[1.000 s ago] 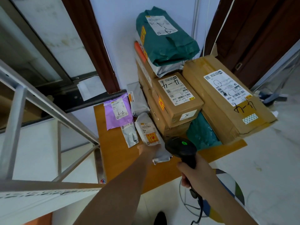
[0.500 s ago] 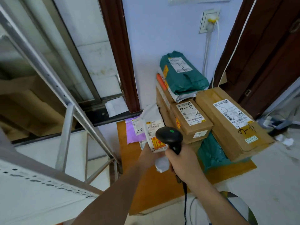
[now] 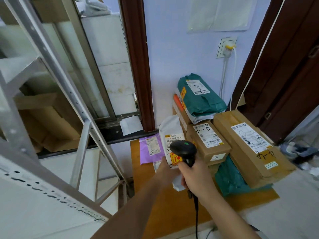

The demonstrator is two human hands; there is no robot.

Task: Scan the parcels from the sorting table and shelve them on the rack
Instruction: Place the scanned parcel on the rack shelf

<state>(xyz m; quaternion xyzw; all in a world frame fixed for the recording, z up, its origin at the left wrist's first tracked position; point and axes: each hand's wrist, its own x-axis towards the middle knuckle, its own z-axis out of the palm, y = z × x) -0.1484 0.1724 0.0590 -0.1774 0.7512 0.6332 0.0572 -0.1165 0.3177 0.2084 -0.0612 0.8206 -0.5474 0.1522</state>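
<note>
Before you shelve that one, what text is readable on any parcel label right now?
"3-2", handwritten, on the purple mailer.
"2108 0002 10 01", printed, on the white parcel held by the left hand; digits uncertain.
"VGA" on the small box and the long box.
Other print and marker scrawls: unreadable.

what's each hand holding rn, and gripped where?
Left hand holds the white mailer parcel by its lower part, label facing up. Right hand grips the black barcode scanner by its handle.
</note>
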